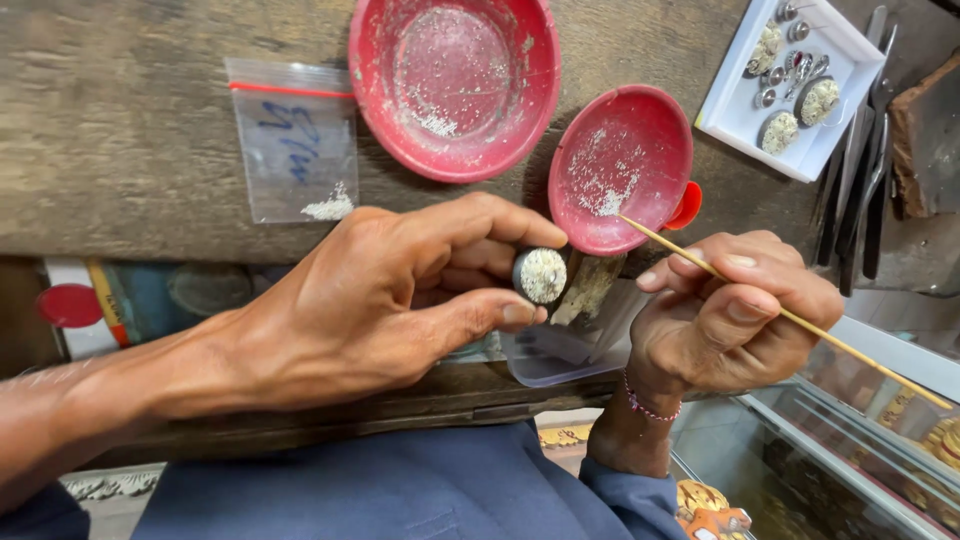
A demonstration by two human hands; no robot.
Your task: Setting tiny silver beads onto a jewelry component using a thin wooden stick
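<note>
Peering past my left hand (pixel 400 290), I can't see what carries the small round piece (pixel 541 275); only its pale, grainy, glittering face shows, pinched between thumb and fingers just below the smaller red bowl (pixel 620 165). My right hand (pixel 735 310) grips a thin wooden stick (pixel 790 315), its tip in that bowl's white grains, its far end cut off.

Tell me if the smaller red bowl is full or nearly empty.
Nearly empty: the smaller red bowl holds only scattered pale specks, its red bottom showing.
</note>
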